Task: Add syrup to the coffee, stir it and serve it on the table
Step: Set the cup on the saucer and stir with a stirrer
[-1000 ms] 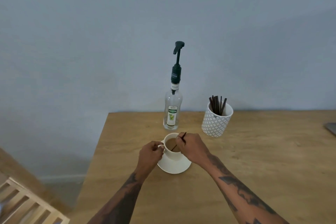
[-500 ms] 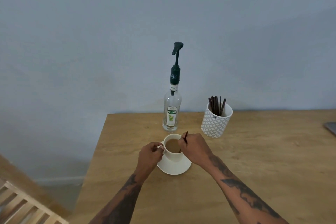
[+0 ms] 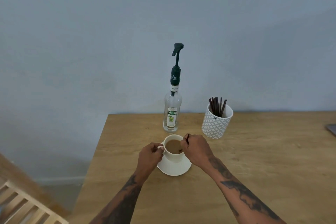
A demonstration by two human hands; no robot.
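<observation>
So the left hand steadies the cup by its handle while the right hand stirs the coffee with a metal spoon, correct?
Not quite. The right hand stirs with a thin dark stir stick, not a metal spoon, as the head view shows. The rest holds: the left hand steadies the cup by its handle.

Only thing with readable writing is the syrup bottle (image 3: 172,112), standing just past the cup the hands are on, a bit to the far side of the right hand's pinch. Front label says "TEISSEIRE" in white on a green band above a drink picture. The dark pump collar carries "TEISSEIRE" too, and the white neck band under it reads "MOJITO". Small print at the label's bottom is too tiny to make out.
</observation>
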